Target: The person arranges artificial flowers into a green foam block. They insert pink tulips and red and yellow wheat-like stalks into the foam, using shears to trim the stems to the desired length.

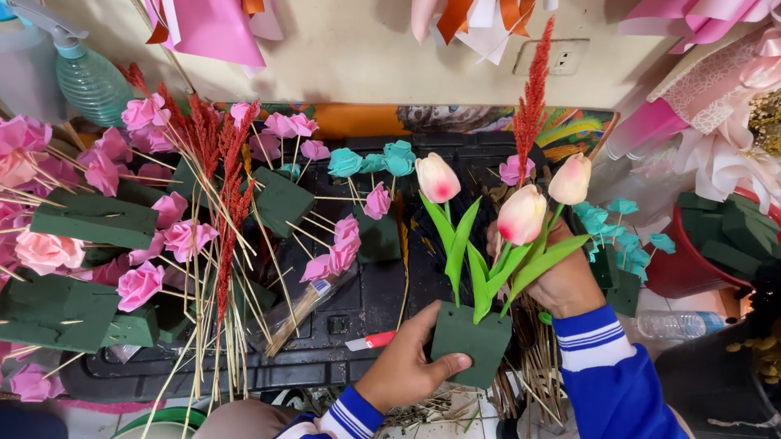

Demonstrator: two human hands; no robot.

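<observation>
Left hand (406, 367) is clamped on a small dark green foam block (471, 342), thumb across the front face, fingers behind — block sits low centre of the view, held in the air above the floor. Three pink-and-cream tulips (523, 212) with green leaves stand upright in the block. Right hand (566, 282) is at the block's 1 o'clock, closed around the tulip stems and a tall red plume stem (533, 91) that rises toward 12 o'clock; exact finger contact is hidden behind the leaves.

Handling, as a judgement: the foam looks light and crumbly, dents easily — take it by the flat sides, gently, not the corners. The stems look thin and stiff, the blooms soft; hold low on the stems, keep off the petals.

At 9 o'clock, more green foam blocks (94, 219) stuck with pink paper roses (140, 284) on skewers. Teal paper flowers (386, 160) at 11 o'clock over a black tray (344, 314). A spray bottle (92, 80) is at 10 o'clock, a red bowl of foam pieces (688, 264) at 2 o'clock.
</observation>
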